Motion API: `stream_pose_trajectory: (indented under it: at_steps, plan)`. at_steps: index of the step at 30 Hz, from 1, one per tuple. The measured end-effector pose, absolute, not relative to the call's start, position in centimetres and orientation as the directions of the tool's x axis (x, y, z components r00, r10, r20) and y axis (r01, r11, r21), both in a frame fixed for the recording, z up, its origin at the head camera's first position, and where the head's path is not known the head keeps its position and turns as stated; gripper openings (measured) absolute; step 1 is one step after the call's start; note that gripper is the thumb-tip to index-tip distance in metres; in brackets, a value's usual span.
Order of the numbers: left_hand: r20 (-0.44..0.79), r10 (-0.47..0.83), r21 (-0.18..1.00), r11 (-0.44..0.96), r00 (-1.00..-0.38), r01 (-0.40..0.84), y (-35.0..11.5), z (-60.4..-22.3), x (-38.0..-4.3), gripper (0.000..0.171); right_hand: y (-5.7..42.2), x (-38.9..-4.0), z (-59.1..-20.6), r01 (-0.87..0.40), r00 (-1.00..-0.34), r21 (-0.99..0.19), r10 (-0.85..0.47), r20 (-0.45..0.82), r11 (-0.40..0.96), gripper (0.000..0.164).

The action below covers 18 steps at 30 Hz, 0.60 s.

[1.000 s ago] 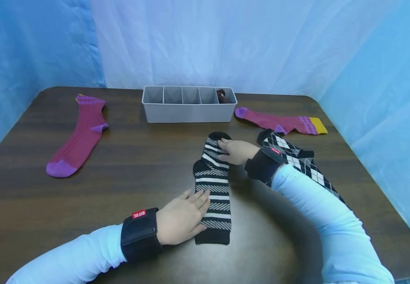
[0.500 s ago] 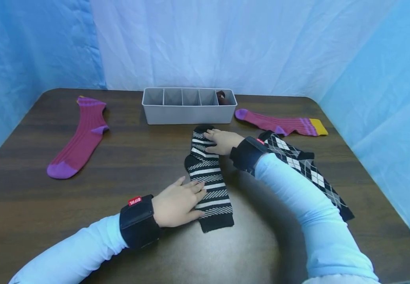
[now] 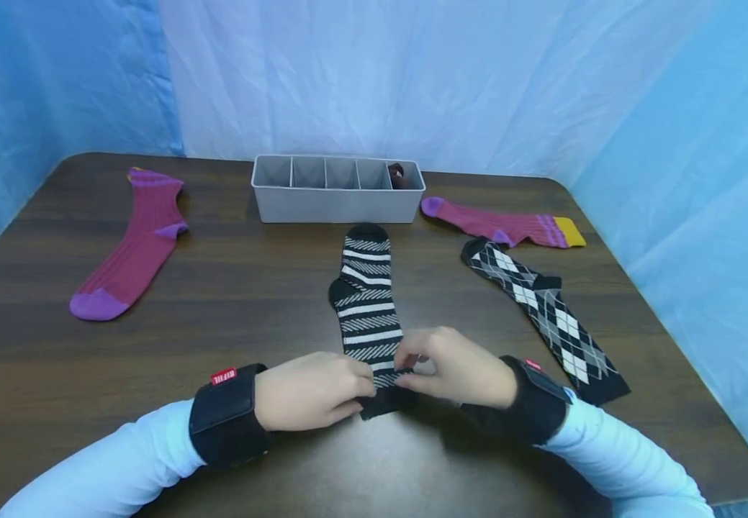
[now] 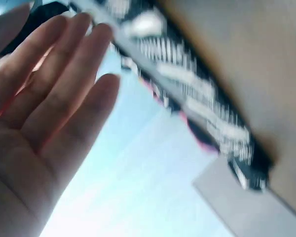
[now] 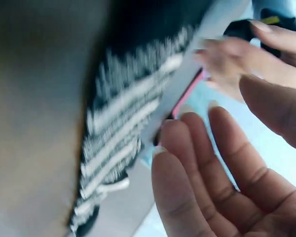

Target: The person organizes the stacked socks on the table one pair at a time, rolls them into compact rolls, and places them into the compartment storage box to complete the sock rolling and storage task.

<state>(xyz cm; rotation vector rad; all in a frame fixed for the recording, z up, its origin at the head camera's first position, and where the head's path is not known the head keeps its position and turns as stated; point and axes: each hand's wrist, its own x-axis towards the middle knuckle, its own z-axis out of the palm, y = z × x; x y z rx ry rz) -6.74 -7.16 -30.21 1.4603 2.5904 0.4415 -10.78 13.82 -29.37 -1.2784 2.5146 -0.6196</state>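
Note:
A black sock with white stripes (image 3: 367,309) lies flat in the middle of the table, toe away from me and cuff toward me. Over the left edge of its cuff end is my left hand (image 3: 315,392); the left wrist view shows that hand's fingers (image 4: 74,84) nearly straight, with nothing between them. On the cuff's other side my right hand (image 3: 454,367) has thumb and fingers apart at the sock's edge. Its fingers (image 5: 232,153) are loosely bent and hold nothing in the right wrist view. The hands partly cover the cuff.
A grey box with compartments (image 3: 338,205) stands at the back, a dark brown item (image 3: 397,177) in its rightmost compartment. One pink-purple sock (image 3: 137,244) lies at left, another (image 3: 503,221) at back right. A black-and-white argyle sock (image 3: 542,309) lies at right, beside my right forearm.
The striped sock has shifted up and left, its toe now closer to the box. My right hand has come off the toe end and down to the cuff; my left hand has stayed near the cuff.

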Motion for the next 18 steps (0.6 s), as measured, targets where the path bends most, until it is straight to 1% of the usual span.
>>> stream_pose_trajectory:
  at_steps: [2, 5, 9, 12, 18]
  plan:
    - [-0.017, 0.852, 0.316, 0.5, -0.522, 0.806, -6.7, -30.7, -6.7, 0.012, 13.8, -10.2, -29.9, -0.705, -0.576, -0.471, -0.816, -0.057, 0.53, 0.014]
    - [-0.039, 0.842, 0.301, 0.524, -0.538, 0.797, -6.1, -31.2, -6.8, 0.012, 13.8, -10.0, -30.8, -0.696, -0.577, -0.465, -0.811, -0.092, 0.548, 0.014]
    - [-0.028, 0.835, 0.279, 0.534, -0.55, 0.798, -5.7, -31.7, -7.0, 0.022, 13.9, -10.1, -31.1, -0.692, -0.572, -0.459, -0.811, -0.121, 0.557, 0.017]
    - [-0.021, 0.829, 0.256, 0.545, -0.559, 0.799, -5.5, -31.8, -7.1, 0.026, 13.8, -10.1, -31.0, -0.699, -0.563, -0.44, -0.813, -0.147, 0.564, 0.02]
    - [0.024, 0.82, 0.279, 0.543, -0.572, 0.792, -5.6, -31.9, -7.4, 0.01, 13.8, -10.2, -30.8, -0.695, -0.563, -0.413, -0.803, -0.197, 0.589, 0.019]
